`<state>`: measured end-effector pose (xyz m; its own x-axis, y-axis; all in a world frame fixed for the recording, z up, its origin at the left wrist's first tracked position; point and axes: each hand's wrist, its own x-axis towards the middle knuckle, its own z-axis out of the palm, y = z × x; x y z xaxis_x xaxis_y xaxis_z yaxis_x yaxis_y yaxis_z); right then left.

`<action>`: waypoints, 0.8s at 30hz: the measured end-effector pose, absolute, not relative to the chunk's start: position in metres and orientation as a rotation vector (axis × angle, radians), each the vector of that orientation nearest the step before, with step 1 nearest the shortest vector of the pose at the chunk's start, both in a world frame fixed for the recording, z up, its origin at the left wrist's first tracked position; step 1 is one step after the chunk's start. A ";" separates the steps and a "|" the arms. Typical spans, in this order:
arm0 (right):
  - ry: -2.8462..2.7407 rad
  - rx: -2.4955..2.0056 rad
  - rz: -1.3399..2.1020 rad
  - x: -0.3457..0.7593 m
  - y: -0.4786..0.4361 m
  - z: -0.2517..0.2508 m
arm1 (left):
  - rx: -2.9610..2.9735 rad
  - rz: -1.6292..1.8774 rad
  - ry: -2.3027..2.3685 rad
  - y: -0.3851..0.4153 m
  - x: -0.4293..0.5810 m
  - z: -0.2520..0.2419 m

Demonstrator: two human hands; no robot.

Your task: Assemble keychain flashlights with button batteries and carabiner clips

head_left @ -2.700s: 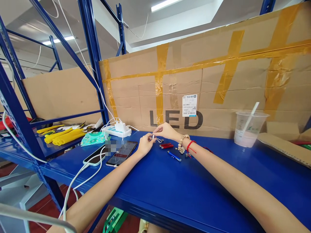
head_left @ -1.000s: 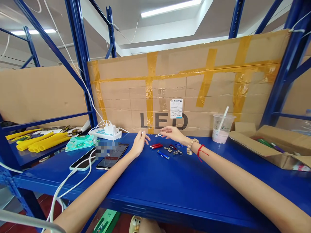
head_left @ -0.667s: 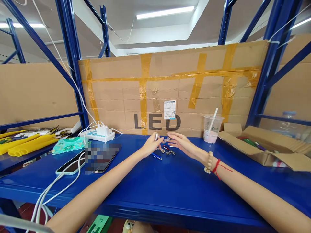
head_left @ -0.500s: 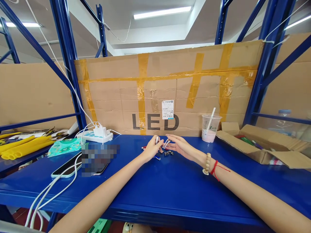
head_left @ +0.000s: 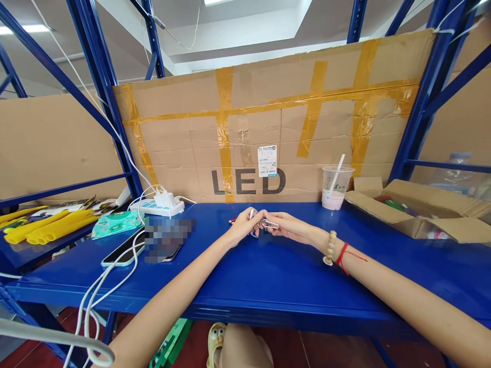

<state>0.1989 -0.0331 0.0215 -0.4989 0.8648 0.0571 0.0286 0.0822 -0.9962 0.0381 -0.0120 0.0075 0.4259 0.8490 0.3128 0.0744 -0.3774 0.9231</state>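
Over the blue table, my left hand [head_left: 243,225] is closed around a short silver cylinder [head_left: 252,213], whose end sticks up between the fingers. My right hand [head_left: 287,226] is closed, fingertips pinching a silver loop-shaped metal clip [head_left: 270,224] like a carabiner. The fingertips of both hands meet, and I cannot tell whether the two metal pieces touch. Behind my left hand a red piece [head_left: 231,221] peeks out. A blue pen-like piece [head_left: 253,235] lies just below the fingers. Most of the small parts there are hidden by my hands.
Phones [head_left: 125,250] with white cables and a white power strip [head_left: 159,205] are at the left, near a teal packet [head_left: 117,224]. A plastic cup [head_left: 335,189] with a straw and an open cardboard box [head_left: 414,212] stand at the right. Cardboard [head_left: 184,148] walls the back.
The view has tilted down. My hands have come together, and the silver clip has turned to lie more level in my right fingers. The small dark parts below are now hidden.
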 end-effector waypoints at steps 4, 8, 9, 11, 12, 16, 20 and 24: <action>-1.671 -0.936 1.525 0.206 -0.031 0.021 | 1.727 0.997 0.777 -0.016 0.039 0.008; -1.541 -0.976 1.540 0.207 -0.030 0.020 | 1.688 1.007 0.749 -0.017 0.038 0.011; -1.509 -1.015 1.511 0.207 -0.030 0.020 | 1.672 1.015 0.761 -0.016 0.038 0.011; -1.512 -1.095 1.410 0.206 -0.031 0.019 | 1.625 1.042 0.795 -0.014 0.039 0.010; -1.552 -1.128 1.353 0.205 -0.030 0.019 | 1.594 1.062 0.810 -0.013 0.040 0.010; -1.794 -1.156 1.066 0.201 -0.027 0.012 | 1.434 1.121 0.790 -0.012 0.041 0.010; -1.923 -1.056 0.702 0.196 -0.029 0.009 | 1.260 1.145 0.794 -0.017 0.042 0.016; -1.975 -0.959 0.631 0.197 -0.034 0.012 | 1.176 1.152 0.784 -0.019 0.042 0.021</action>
<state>0.1965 -0.0337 0.0120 -0.3633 0.8093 0.4615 0.3916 0.5821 -0.7126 0.0416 -0.0188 0.0210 0.2699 0.9584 0.0925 -0.2651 -0.0184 0.9640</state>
